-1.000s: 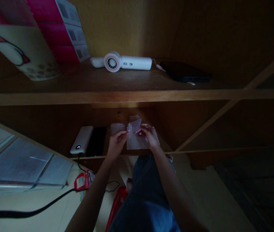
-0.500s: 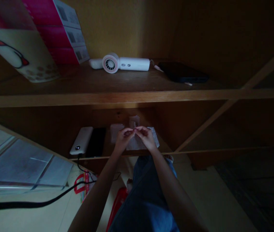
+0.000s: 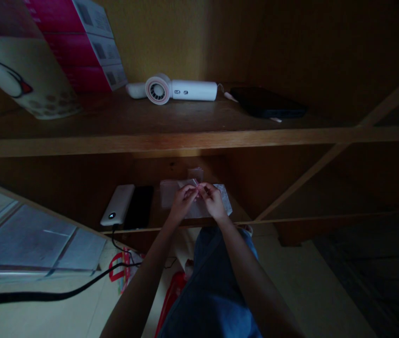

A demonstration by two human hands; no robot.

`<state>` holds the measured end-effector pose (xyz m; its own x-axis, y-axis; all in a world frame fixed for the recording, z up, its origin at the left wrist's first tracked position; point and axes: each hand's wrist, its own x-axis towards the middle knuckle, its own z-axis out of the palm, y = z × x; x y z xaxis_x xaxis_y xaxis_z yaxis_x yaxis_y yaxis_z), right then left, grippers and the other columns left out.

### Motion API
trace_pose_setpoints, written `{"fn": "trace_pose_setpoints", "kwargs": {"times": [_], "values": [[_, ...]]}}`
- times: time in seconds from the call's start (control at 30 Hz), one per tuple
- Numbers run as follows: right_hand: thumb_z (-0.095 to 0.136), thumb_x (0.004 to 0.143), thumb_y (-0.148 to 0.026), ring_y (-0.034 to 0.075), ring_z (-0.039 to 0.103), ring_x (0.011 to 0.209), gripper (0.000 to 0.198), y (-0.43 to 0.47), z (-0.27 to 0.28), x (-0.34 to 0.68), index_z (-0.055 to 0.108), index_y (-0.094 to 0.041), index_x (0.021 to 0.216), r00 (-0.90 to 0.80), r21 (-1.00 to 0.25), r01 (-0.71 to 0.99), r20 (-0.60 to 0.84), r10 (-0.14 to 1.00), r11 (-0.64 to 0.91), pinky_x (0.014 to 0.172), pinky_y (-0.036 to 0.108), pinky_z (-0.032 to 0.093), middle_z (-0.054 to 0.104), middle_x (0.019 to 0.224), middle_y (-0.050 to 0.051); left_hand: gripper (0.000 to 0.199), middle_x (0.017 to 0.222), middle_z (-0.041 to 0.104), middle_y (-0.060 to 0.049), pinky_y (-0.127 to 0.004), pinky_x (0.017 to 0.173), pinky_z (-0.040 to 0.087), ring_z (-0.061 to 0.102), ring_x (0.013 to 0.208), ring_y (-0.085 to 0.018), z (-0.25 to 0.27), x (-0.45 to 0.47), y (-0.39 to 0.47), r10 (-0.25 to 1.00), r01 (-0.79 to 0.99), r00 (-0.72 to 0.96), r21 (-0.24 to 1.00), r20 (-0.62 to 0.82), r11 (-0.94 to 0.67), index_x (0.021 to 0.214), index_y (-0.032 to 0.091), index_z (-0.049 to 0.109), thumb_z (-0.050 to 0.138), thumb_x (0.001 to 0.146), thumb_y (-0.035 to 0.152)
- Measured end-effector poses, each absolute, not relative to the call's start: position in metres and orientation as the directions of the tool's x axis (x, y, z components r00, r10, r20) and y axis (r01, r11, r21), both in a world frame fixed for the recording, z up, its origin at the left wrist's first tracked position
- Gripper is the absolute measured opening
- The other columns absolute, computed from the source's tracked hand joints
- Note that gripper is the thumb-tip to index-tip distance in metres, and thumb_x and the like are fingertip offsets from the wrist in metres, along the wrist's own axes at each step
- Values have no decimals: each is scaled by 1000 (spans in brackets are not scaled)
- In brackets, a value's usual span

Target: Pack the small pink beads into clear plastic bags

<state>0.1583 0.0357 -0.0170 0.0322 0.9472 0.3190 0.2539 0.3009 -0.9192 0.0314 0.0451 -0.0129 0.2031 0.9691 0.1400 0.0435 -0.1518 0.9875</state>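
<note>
Over the lower shelf, my left hand (image 3: 182, 199) and my right hand (image 3: 212, 199) meet, fingertips pinched on the edge of a small clear plastic bag (image 3: 187, 182). A pinkish line shows at that edge, close to the fingers. Beneath the hands lies a larger clear plastic sheet or bag (image 3: 199, 212). A pile of clear bags (image 3: 167, 195) is left of my left hand, and another small clear pile (image 3: 195, 173) sits behind the fingertips. To the right, a pale patterned packet (image 3: 225, 199) is partly covered by my right hand.
On the lower shelf's left are a white power bank (image 3: 118, 204) and a dark phone-like slab (image 3: 139, 206); a black cable (image 3: 62, 296) runs below. The upper shelf (image 3: 171, 140) holds a handheld fan (image 3: 192, 90), a black phone (image 3: 266, 103), pink boxes (image 3: 80, 51) and a cup (image 3: 26, 70).
The small bag between my fingers now spreads out to the left, where before only a narrow upright bit showed. Both hands stay in nearly the same place; the view shifts slightly.
</note>
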Motion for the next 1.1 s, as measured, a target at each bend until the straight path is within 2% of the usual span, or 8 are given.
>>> {"fn": "trace_pose_setpoints", "kwargs": {"times": [0.17, 0.4, 0.63, 0.7, 0.8, 0.9, 0.97, 1.1], "values": [[44, 86, -40, 15, 58, 70, 25, 37, -19, 157, 60, -20, 83, 69, -886, 308, 385, 920, 347, 65, 24, 43, 63, 76, 2, 16, 72, 62, 0, -22, 64, 45, 59, 67, -12, -9, 37, 35, 958, 146, 155, 954, 241, -263, 81, 18, 58, 52, 80, 33], [40, 88, -40, 14, 55, 59, 25, 42, -17, 168, 55, -20, 83, 251, -906, 326, 359, 899, 270, 56, 24, 40, 60, 68, 1, 8, 75, 65, 0, -21, 66, 43, 59, 70, -12, 1, 45, 19, 935, 329, 50, 878, 351, -348, 81, 19, 60, 53, 76, 20], [39, 89, -35, 15, 55, 70, 22, 29, -9, 168, 55, -20, 84, 221, -790, 530, 480, 849, 308, 66, 26, 39, 61, 76, 3, 16, 75, 65, -2, -22, 64, 45, 60, 68, -13, -14, 39, 22, 961, 258, 15, 927, 277, -271, 82, 18, 61, 54, 80, 32], [40, 89, -34, 15, 54, 71, 22, 26, -8, 167, 56, -20, 84, 202, -781, 538, 484, 851, 317, 67, 27, 38, 60, 76, 3, 18, 81, 66, -3, -24, 68, 46, 62, 73, -14, -20, 34, 24, 964, 218, -40, 943, 265, -250, 87, 18, 61, 54, 80, 34], [42, 87, -36, 14, 52, 67, 21, 26, -8, 167, 55, -21, 81, 176, -851, 390, 443, 879, 351, 65, 25, 37, 56, 71, 0, 27, 101, 65, -7, -27, 75, 48, 61, 89, -16, -29, 27, 30, 950, 128, -193, 966, 246, -224, 102, 19, 57, 53, 81, 35], [47, 83, -38, 12, 48, 60, 20, 29, -6, 168, 54, -22, 73, 156, -927, 140, 369, 916, 349, 58, 23, 36, 50, 63, -2, 33, 112, 61, -9, -29, 76, 49, 59, 99, -19, -39, 22, 36, 960, 41, -222, 986, 168, -163, 107, 19, 57, 52, 81, 38], [50, 79, -38, 11, 44, 56, 21, 32, -5, 169, 53, -22, 66, 160, -951, 17, 309, 938, 310, 55, 22, 35, 46, 59, -3, 34, 110, 62, -10, -28, 74, 49, 59, 99, -20, -43, 20, 39, 975, -14, -191, 993, 109, -114, 104, 19, 59, 53, 79, 41], [53, 73, -39, 11, 41, 50, 19, 39, -9, 169, 52, -22, 64, 211, -975, -123, 155, 965, 184, 49, 22, 34, 45, 56, -4, 33, 98, 65, -8, -26, 66, 50, 63, 83, -17, -42, 19, 37, 991, -129, -131, 991, 22, -39, 95, 18, 62, 59, 74, 43]]}}
